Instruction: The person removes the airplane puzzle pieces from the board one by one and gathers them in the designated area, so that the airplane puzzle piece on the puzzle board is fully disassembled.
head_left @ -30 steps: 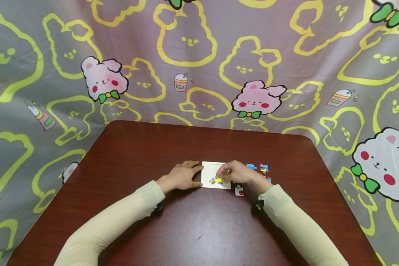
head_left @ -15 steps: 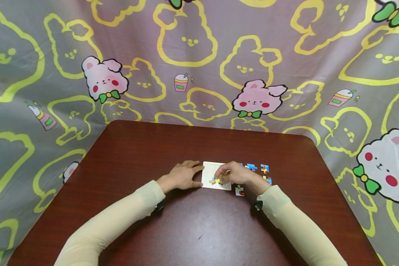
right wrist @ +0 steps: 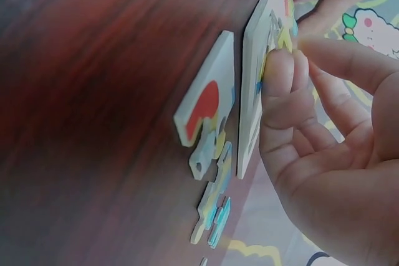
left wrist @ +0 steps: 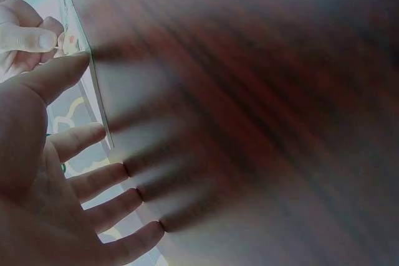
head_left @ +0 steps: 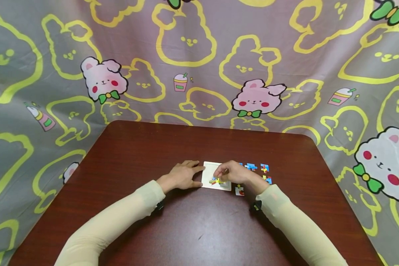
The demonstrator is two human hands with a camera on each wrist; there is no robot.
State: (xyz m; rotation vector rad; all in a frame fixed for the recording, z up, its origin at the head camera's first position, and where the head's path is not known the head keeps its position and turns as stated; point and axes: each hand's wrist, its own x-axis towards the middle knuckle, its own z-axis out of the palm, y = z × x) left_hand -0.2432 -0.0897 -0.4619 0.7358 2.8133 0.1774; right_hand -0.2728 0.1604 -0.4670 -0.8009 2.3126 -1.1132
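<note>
A white jigsaw board lies on the brown table, its pale recessed surface facing up. My left hand rests at its left side with fingers spread. In the left wrist view, the thumb and index fingertips touch the board's edge, and the other fingertips meet the table. My right hand is over the board's right half, thumb and fingers pinching a small colourful puzzle piece with yellow, red and blue on it. In the right wrist view, that puzzle piece stands at the fingertips, partly hidden by them.
Several loose puzzle pieces lie right of the board: one with red nearest the front, a blue one behind, another farther right. The right forearm covers part of that group. A patterned curtain hangs behind the table.
The right hand has shifted slightly left over the board, and the pinched puzzle piece has turned a little. The left hand stays at the board's left edge.
</note>
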